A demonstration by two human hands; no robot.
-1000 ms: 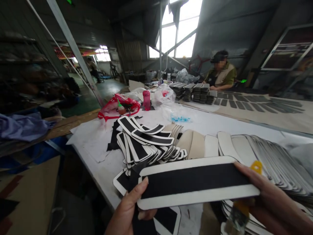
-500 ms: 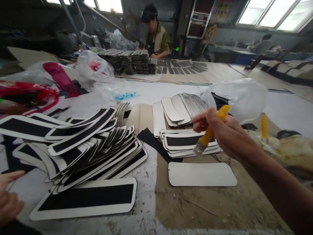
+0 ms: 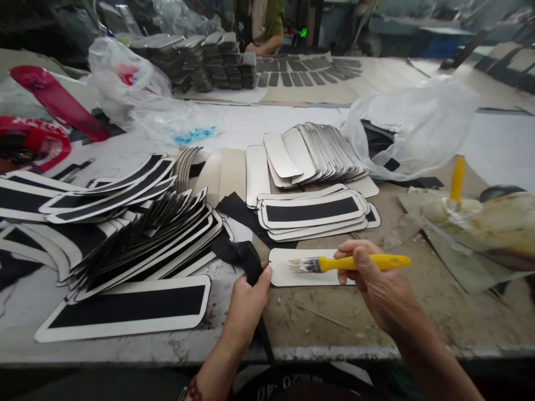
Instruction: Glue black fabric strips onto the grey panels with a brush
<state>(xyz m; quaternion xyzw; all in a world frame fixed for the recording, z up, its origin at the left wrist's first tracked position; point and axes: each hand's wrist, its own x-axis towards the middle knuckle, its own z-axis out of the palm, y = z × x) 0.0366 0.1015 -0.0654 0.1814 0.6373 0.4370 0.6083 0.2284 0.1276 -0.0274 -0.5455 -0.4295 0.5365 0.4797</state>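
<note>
My right hand (image 3: 382, 284) is closed round the yellow handle of a paintbrush (image 3: 363, 263). The brush lies level, its whitish bristles over a white panel with rounded corners (image 3: 279, 268); whether they touch it I cannot tell. My left hand (image 3: 251, 301) pinches a black strip (image 3: 246, 257) at the panel's left end. Part of the strip loops above the fingers and a tail hangs below the hand. Behind the panel lies a small stack of white panels with black centres (image 3: 315, 211).
At left spreads a large heap of black-centred panels (image 3: 125, 306). Plain white panels (image 3: 258, 175) are fanned behind, beside a clear plastic bag (image 3: 434, 122). A second yellow brush (image 3: 458, 178) stands in a glue-smeared container at right. A co-worker (image 3: 263, 28) is across the table.
My right hand has lowered the brush from above the stack to the white panel. My left hand has come from the left edge to the panel, holding the strip. The view has tilted down.
</note>
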